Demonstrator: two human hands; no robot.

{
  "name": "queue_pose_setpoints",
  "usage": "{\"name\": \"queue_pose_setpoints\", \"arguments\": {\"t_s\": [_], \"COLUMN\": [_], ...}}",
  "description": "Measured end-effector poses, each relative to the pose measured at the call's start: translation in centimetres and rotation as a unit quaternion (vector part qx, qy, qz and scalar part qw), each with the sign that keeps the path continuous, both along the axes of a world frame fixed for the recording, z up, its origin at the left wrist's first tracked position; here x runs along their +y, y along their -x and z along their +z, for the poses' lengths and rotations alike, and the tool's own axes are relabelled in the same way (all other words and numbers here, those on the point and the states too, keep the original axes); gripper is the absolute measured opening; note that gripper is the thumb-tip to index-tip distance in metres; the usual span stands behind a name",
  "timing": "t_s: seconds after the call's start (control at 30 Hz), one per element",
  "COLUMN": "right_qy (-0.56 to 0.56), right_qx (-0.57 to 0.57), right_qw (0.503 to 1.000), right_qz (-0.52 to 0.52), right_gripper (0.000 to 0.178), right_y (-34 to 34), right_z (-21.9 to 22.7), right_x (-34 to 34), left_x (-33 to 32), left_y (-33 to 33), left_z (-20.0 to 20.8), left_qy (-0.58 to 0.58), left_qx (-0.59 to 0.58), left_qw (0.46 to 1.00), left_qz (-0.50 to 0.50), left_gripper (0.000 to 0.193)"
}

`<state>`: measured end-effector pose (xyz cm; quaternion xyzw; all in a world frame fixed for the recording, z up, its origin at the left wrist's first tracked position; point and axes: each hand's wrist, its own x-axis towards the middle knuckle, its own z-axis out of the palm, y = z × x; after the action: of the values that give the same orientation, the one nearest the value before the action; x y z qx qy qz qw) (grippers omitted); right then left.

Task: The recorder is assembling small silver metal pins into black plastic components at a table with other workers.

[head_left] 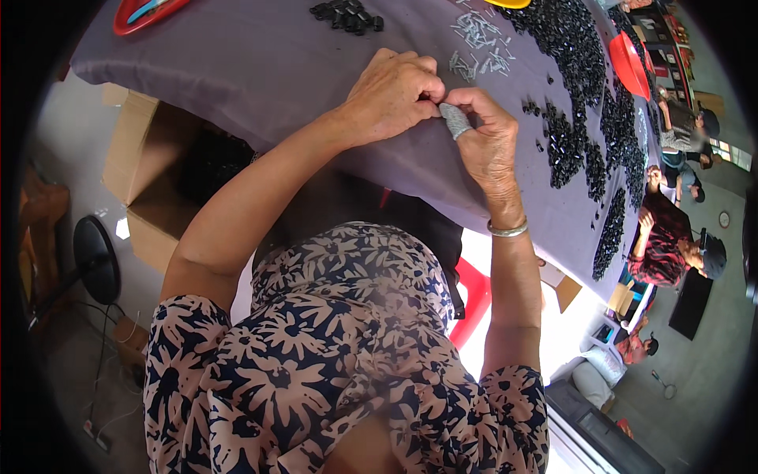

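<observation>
My left hand (397, 89) and my right hand (488, 141) meet over the near edge of the cloth-covered table. Both are closed, fingertips pinched close together; whatever they hold is too small or too hidden to name. A grey cloth finger cover (455, 120) wraps the right thumb, and a silver bangle (508, 229) circles that wrist. Just beyond the hands lie thin clear strips (477, 35), loosely scattered. A small heap of black pieces (347, 16) sits past the left hand. Many more small black parts (564, 142) spread over the table's right side.
Purple-grey cloth (260, 59) covers the table. A red tray (146, 14) with a blue-handled tool stands far left, a red bowl (630, 67) far right. Below the left edge is an open cardboard box (146, 154). Several people sit or stand along the right, one in a plaid shirt (667, 245).
</observation>
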<state>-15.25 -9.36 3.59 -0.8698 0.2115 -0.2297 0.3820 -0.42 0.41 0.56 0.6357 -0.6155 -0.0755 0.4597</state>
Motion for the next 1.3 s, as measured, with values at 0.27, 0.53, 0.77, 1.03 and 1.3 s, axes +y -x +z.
{"name": "queue_pose_setpoints", "arguments": {"t_s": [0.27,0.53,0.77,1.03,1.3], "right_qy": [0.066,0.147,0.144,0.242,0.215], "right_qx": [-0.060,-0.039,0.051,0.152,0.133], "right_qw": [0.996,0.988,0.968,0.958,0.964], "right_qz": [0.018,0.033,-0.199,-0.033,-0.085], "right_gripper": [0.020,0.022,0.015,0.025,0.019], "right_y": [0.0,2.4,10.0,7.8,7.8], "right_z": [-0.4,0.6,2.6,2.4,1.6], "right_x": [0.2,0.0,-7.9,-14.4,-11.8], "left_x": [0.2,0.2,0.2,0.5,0.6], "left_y": [-0.7,-0.7,-1.0,-0.5,-0.6], "left_z": [0.0,0.6,0.6,0.5,0.5], "left_qy": [0.043,-0.016,-0.019,-0.010,-0.010], "left_qx": [-0.020,0.038,0.006,-0.002,0.006], "left_qw": [0.998,0.998,0.999,0.999,1.000], "left_qz": [-0.028,-0.056,-0.027,-0.044,-0.025], "left_gripper": [0.014,0.011,0.010,0.007,0.006]}}
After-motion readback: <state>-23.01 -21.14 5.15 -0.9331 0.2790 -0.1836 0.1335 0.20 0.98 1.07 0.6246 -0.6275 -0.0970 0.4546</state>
